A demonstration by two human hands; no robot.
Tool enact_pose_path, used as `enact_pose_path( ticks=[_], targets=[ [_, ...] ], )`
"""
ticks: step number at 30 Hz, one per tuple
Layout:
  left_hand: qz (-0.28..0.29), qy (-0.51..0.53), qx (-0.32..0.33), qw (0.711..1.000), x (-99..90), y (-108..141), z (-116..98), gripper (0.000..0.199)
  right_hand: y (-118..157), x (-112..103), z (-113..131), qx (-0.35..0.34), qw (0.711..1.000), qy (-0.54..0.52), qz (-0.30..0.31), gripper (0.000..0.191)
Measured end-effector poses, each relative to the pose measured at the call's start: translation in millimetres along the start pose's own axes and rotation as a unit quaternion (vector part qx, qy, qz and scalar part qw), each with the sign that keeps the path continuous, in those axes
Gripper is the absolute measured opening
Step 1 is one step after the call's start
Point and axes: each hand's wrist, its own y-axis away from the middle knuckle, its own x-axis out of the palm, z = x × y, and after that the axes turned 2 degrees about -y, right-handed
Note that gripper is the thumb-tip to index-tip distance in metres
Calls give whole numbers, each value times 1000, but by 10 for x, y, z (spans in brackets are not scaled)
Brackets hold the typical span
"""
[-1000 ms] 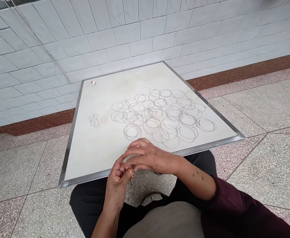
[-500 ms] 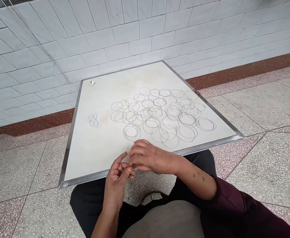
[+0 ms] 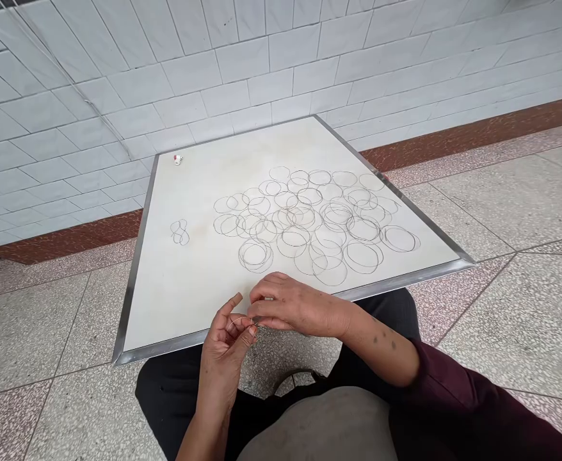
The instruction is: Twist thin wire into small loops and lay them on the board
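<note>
Over the table's near edge, my left hand (image 3: 224, 349) pinches a thin wire (image 3: 235, 320) between thumb and fingers, its index finger raised. The wire curves across the left fingers. My right hand (image 3: 293, 304) is closed on the same wire, fingertips meeting those of the left hand. Something small and dark shows at the right fingertips, too small to name. Beyond my hands, many thin wire rings (image 3: 293, 242) lie overlapping on the white table (image 3: 180, 294). A small group of twisted wire loops (image 3: 180, 232) rests apart at the left.
A small red and white object (image 3: 178, 159) sits at the table's far left corner. Metal trim (image 3: 160, 346) edges the tabletop. Behind it stands a white tiled wall (image 3: 242, 57). My legs (image 3: 166, 390) are under the near edge, above a speckled floor (image 3: 540, 320).
My hands stay together at nearly the same spot. More of the wire now shows, bowed across my left fingers. The rings on the table have not moved.
</note>
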Motion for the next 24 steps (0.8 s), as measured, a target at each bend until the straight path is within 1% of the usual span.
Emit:
enact_pose_path(
  ticks=[3,7,12,18,20,24],
  targets=[
    [-2,-14,-2,1000,-17,-9,11,61,-5,9,4,5,1000,-8,3,15],
    [1,-1,-14,1000,-39,-7,5,62,-6,46,-3,9,999,-40,-3,15],
    [18,9,-34,999,-54,-2,-16,58,-11,64,-8,7,997,-76,6,14],
    [29,13,-38,999,-62,1,1,55,-20,56,-12,6,996,-83,20,17],
    [20,26,-39,999,-61,-6,21,54,-25,57,-22,5,997,-71,2,18],
    [9,58,-41,997,-40,-19,44,53,-23,93,-44,1,996,-61,-59,21]
  ],
)
